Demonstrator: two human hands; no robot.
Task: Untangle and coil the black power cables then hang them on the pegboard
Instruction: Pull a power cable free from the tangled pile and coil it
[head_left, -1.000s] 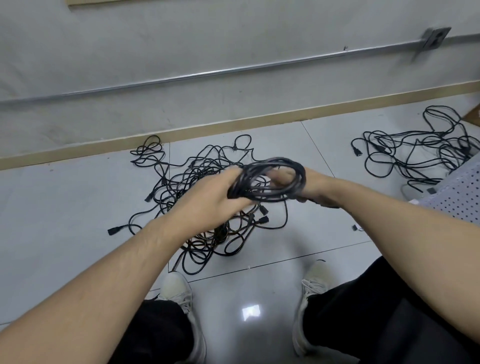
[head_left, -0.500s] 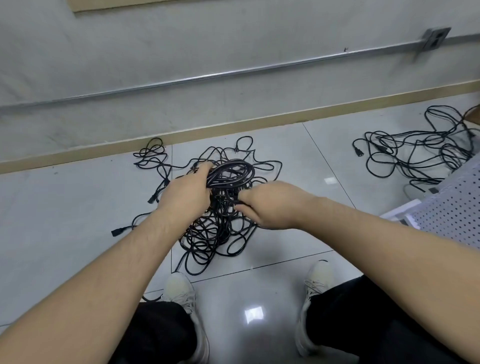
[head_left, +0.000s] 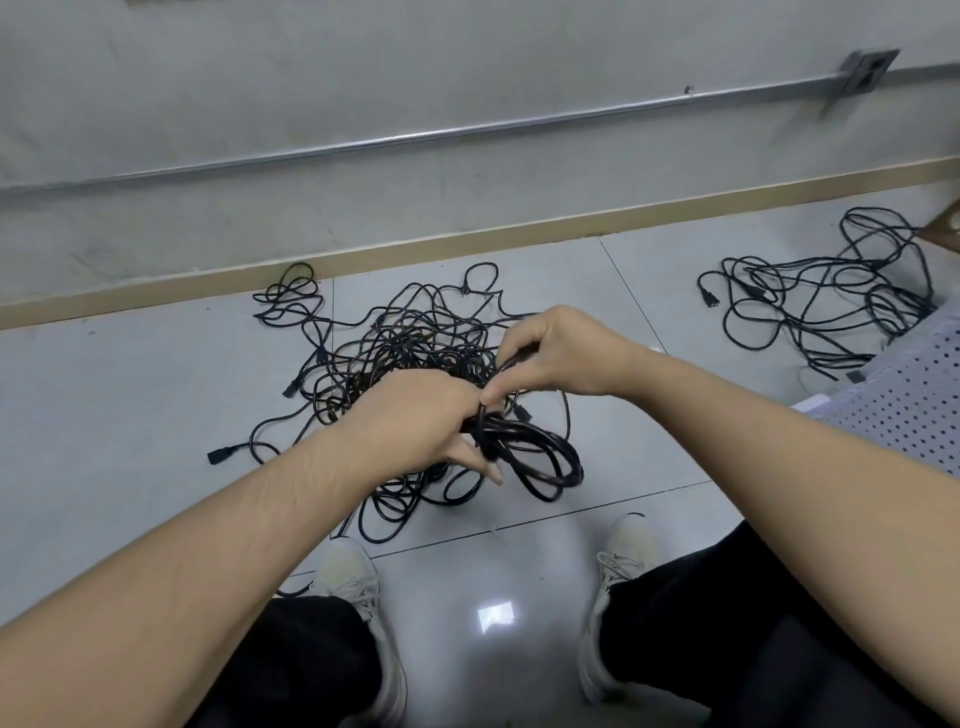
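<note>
My left hand (head_left: 415, 421) grips a coiled black power cable (head_left: 535, 457) at one side, and the loops hang down to the right of the hand. Just above it my right hand (head_left: 561, 353) pinches the loose end of the same cable between thumb and fingers. Both hands hover over a big tangle of black cables (head_left: 395, 353) spread on the tiled floor. A second tangle of cables (head_left: 821, 301) lies at the far right. The white perforated pegboard (head_left: 914, 405) shows at the right edge.
My two shoes (head_left: 358, 587) and dark trouser legs fill the bottom of the view. A grey wall with a metal conduit (head_left: 467, 130) and a wooden skirting runs behind the cables. A wall box (head_left: 867, 73) sits at the top right.
The coil has turned from above my left hand to hanging below and right of it. My right hand rose and now pinches the cable end above the coil.
</note>
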